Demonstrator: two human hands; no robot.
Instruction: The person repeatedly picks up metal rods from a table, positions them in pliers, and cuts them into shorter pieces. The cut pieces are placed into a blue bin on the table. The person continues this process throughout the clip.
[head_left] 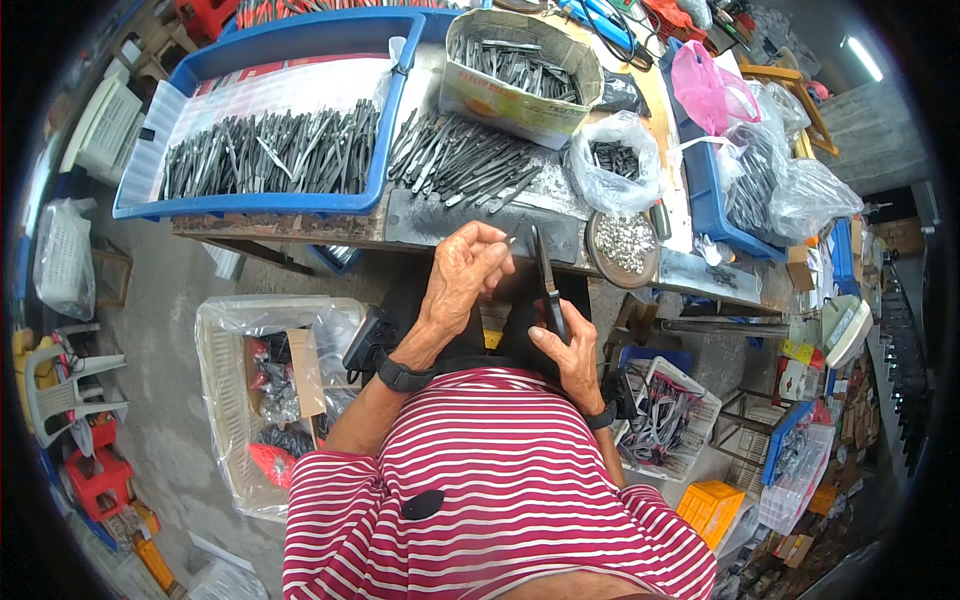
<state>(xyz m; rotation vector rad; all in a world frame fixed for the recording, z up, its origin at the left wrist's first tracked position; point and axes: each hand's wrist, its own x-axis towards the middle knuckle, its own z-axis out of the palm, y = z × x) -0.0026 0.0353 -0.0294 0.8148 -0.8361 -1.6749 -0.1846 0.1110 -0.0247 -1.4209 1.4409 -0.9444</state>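
My left hand [465,275] is closed in a pinch, in front of the bench's near edge. A small silvery metal piece [513,240] pokes out from its fingertips. Just to the right, my right hand [570,352] wraps round the lower end of a slim black knife-like piece [546,275], its narrow tip pointing up and away from me. The two hands are apart. Beyond them lies a dark flat plate [430,220] on the bench edge, with a pile of long narrow dark metal strips [465,160] behind it. A round dish of small silvery parts [622,243] stands to the right.
A blue tray [250,212] full of similar strips stands at left. Behind are a cut-open carton [510,110] of strips and a clear bag [615,165] of dark pieces. A blue bin [710,200] with plastic bags stands at right. Crates [225,400] flank me on the floor.
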